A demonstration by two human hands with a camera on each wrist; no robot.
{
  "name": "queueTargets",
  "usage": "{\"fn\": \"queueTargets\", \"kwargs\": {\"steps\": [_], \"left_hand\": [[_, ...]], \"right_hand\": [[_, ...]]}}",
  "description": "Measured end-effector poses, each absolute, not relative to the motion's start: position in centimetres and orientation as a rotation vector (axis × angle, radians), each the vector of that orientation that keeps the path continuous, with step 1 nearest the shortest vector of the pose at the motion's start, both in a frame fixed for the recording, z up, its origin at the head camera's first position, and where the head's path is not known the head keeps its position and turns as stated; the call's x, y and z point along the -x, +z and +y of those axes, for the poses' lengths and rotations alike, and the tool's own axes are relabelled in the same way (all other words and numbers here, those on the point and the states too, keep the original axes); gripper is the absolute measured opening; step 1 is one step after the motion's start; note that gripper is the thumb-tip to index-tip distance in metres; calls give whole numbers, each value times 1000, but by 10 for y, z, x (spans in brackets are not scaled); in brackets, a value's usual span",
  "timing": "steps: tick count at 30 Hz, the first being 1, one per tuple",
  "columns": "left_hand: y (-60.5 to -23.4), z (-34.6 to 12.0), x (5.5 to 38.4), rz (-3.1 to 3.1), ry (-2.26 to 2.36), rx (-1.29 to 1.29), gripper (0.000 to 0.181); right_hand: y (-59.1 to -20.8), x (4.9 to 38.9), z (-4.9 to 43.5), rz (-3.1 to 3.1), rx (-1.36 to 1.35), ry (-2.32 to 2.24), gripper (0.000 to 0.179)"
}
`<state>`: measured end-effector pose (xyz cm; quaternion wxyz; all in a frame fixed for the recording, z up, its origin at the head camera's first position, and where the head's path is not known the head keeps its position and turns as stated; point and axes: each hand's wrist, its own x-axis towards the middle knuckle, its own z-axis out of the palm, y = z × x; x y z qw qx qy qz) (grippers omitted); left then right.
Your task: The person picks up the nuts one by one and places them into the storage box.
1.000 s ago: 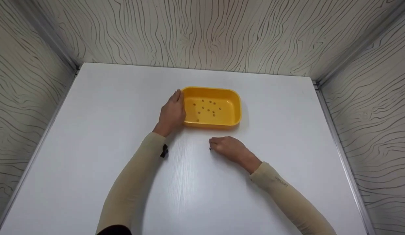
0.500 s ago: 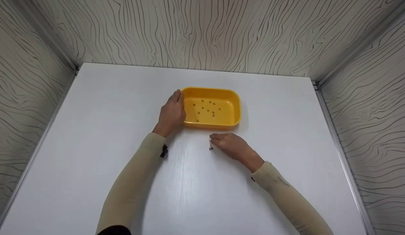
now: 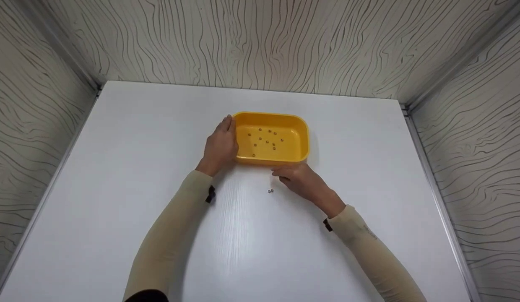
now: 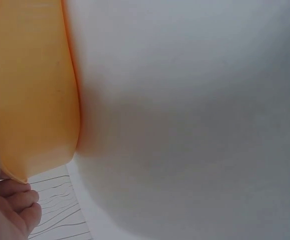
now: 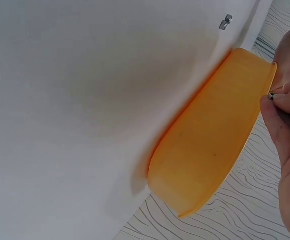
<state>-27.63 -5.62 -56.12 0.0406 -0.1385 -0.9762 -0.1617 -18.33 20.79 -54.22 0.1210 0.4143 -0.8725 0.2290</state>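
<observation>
A yellow plastic tray (image 3: 270, 157) stands on the white table with several small metal nuts (image 3: 267, 141) scattered over its floor. My left hand (image 3: 221, 147) holds the tray's left end, and the left wrist view shows its curled fingers (image 4: 22, 200) at the rim. My right hand (image 3: 302, 180) is just in front of the tray's near wall. Between thumb and fingertip it pinches a small metal nut (image 5: 270, 96), seen in the right wrist view. Two more hex nuts (image 3: 270, 191) lie close together on the table below that hand.
A white table (image 3: 138, 126) carries everything. Wood-grain patterned panels (image 3: 260, 42) rise behind it and on both sides, with metal rails at the corners. Both forearms wear beige sleeves (image 3: 172, 226).
My right hand has lifted off the table spot and moved toward the tray with a nut, uncovering two nuts there. The left hand and tray stay put.
</observation>
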Motion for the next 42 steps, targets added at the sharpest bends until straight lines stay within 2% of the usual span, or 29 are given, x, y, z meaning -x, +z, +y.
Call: {"fn": "queueTargets", "kwargs": {"steps": [20,28,42], "left_hand": [[-564,-57,276,-2960,-554,429,51],[-563,-57,277,-2975,-541,399,52],[-565,-57,277,-2960,-539,430,54]], "right_hand": [[-512,199,217,-2521,-613,1549,23],[-504,214,220,-2532,-398,1833,13],[-483,242,230,-2675,-193,1820,14]]}}
